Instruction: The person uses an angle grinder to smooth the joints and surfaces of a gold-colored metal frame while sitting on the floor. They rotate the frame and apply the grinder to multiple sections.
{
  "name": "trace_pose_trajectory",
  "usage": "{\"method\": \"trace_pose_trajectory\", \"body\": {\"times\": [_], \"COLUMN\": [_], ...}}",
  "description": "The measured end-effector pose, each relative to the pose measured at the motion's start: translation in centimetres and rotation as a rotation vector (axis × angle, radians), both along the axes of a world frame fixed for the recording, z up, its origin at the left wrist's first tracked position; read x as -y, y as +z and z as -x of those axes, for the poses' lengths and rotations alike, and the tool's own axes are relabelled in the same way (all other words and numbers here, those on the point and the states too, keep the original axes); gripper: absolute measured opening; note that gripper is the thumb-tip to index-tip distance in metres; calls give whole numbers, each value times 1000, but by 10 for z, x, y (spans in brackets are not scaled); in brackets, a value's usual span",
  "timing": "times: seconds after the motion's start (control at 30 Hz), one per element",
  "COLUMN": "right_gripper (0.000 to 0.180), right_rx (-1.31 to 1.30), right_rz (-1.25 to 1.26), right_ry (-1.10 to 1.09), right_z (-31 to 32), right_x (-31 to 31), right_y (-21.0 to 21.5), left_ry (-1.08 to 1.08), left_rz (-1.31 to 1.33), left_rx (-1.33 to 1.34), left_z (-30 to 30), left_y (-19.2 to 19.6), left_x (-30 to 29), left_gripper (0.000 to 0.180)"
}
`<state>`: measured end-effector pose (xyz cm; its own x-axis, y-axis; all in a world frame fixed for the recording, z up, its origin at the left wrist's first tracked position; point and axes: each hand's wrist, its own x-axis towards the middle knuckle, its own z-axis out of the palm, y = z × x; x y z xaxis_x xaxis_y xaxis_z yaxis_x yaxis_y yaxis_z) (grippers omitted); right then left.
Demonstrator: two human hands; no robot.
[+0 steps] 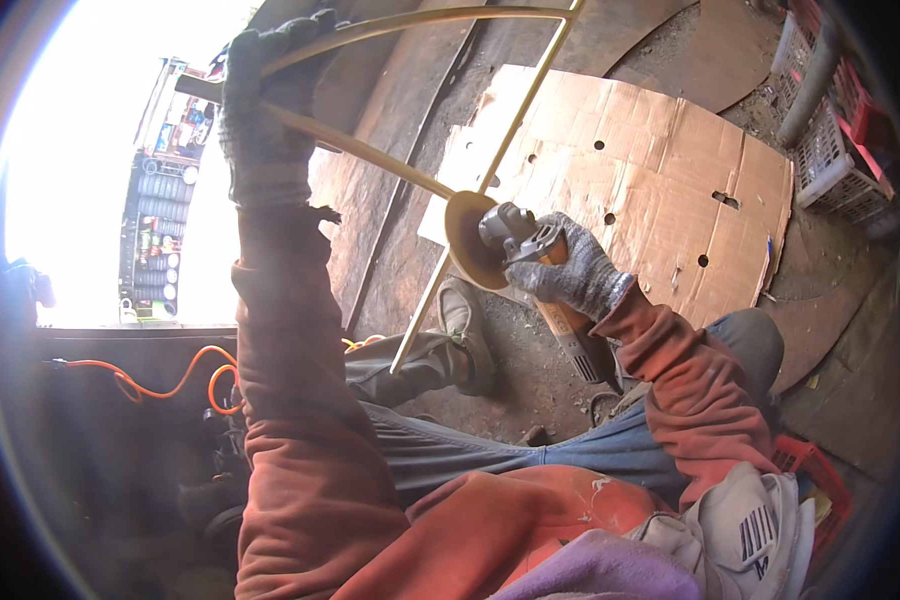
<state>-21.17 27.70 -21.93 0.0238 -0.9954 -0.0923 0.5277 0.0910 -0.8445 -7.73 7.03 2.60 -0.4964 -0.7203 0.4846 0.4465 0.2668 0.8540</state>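
Note:
My left hand (265, 125), in a grey knit glove, is raised at the upper left, its fingers wrapped round a frame of thin yellowish bars (520, 120) near a corner. One bar curves along the top, and a long straight one slants down toward my lap. My right hand (575, 270), also gloved, grips an angle grinder (577, 340) near its head, the orange and black body pointing down. The grinder's round disc (467, 240) is against or just in front of the bars where they come together. The disc hides that spot, so contact cannot be made out.
A flattened cardboard sheet (660, 170) with holes lies on the dirty floor beyond the grinder. Plastic crates (840, 180) stand at the far right, and a red crate (825, 490) sits near my right side. An orange cord (175, 378) runs at left. My shoe (460, 310) is below the disc.

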Motion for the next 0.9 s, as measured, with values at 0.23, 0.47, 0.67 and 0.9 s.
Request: {"method": "trace_pose_trajectory", "body": {"times": [0.23,0.47,0.67,0.9], "right_gripper": [54,79,85,96], "right_rx": [44,-855,-1401,-1968], "right_rz": [-13,-40,-61,23], "right_ry": [-20,-15,112,379], "right_z": [19,50,33,32], "right_x": [3,-17,-22,-21], "right_y": [18,41,118,165], "left_ry": [34,-14,-120,-299], "left_rz": [13,4,14,144], "left_rx": [31,120,171,130], "left_z": [6,16,22,9], "left_y": [-2,17,27,20], "left_x": [-4,-24,-40,-56], "left_gripper": [26,30,34,37]}}
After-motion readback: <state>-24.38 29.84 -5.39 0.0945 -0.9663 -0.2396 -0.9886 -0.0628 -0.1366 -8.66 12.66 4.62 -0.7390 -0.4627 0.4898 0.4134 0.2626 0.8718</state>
